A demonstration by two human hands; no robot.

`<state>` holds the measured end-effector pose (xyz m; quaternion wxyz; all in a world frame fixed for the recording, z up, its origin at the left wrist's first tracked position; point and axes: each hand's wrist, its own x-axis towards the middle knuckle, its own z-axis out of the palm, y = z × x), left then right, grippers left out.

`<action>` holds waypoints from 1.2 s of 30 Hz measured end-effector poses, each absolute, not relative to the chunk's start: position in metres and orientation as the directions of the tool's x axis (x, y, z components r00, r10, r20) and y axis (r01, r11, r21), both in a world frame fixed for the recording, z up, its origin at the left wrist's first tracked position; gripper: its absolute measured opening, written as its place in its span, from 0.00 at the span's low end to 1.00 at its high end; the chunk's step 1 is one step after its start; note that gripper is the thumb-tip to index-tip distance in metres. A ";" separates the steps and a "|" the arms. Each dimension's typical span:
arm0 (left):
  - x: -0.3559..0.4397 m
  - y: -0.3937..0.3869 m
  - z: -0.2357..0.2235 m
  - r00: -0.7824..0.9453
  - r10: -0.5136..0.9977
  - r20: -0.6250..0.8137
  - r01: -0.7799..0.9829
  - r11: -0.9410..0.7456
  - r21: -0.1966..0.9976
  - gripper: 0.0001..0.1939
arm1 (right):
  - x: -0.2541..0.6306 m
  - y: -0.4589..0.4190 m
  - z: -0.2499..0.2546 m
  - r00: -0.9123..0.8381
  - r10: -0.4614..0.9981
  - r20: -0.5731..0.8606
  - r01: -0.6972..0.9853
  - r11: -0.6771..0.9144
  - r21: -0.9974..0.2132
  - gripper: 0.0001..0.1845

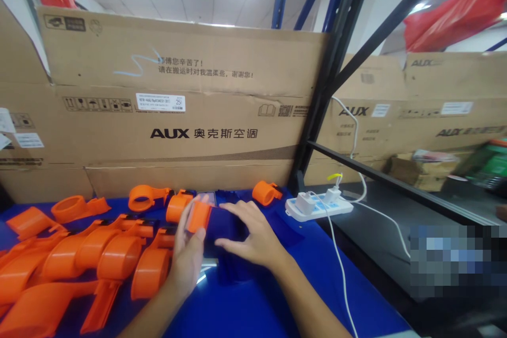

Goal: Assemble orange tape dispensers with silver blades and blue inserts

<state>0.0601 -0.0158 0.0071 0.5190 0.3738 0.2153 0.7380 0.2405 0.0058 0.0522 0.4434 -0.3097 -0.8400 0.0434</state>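
Near the middle of the blue table, my left hand (pixel 189 253) is closed round a small orange plastic piece (pixel 199 216); the fingers cover part of it, so its full shape is hidden. My right hand (pixel 251 235) is just to the right, thumb and fingers apart, with nothing visible in its grasp. Between and below the hands lies dark blue material (pixel 233 266), hard to tell from the tabletop. A shiny pale strip (pixel 209 263) shows beside my left wrist. Close behind my left hand stands an orange ring-shaped plastic part (pixel 177 207) with a black end.
Several orange ring parts with handles (pixel 119 256) crowd the table's left side. One more orange ring (pixel 264 193) sits at the back. A white power strip (pixel 317 206) with trailing cables lies right, beside a black rack post (pixel 317 105). Large cardboard boxes (pixel 222 111) wall the back.
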 end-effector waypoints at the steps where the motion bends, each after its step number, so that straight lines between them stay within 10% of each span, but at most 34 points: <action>1: 0.059 -0.014 0.006 -0.217 0.920 0.328 -0.545 -0.393 0.741 0.33 | 0.241 0.006 0.052 -0.438 0.520 0.733 0.516 0.813 -0.269 0.35; 7: 0.056 -0.012 0.007 -0.319 0.881 0.350 -0.322 -0.448 0.834 0.32 | 0.243 0.009 0.049 -0.489 0.393 0.778 0.577 0.815 -0.049 0.31; 36: 0.058 -0.010 0.010 -0.331 0.922 0.203 -0.471 -0.348 0.811 0.30 | 0.236 0.005 0.049 -0.503 0.483 0.716 0.607 0.788 -0.105 0.39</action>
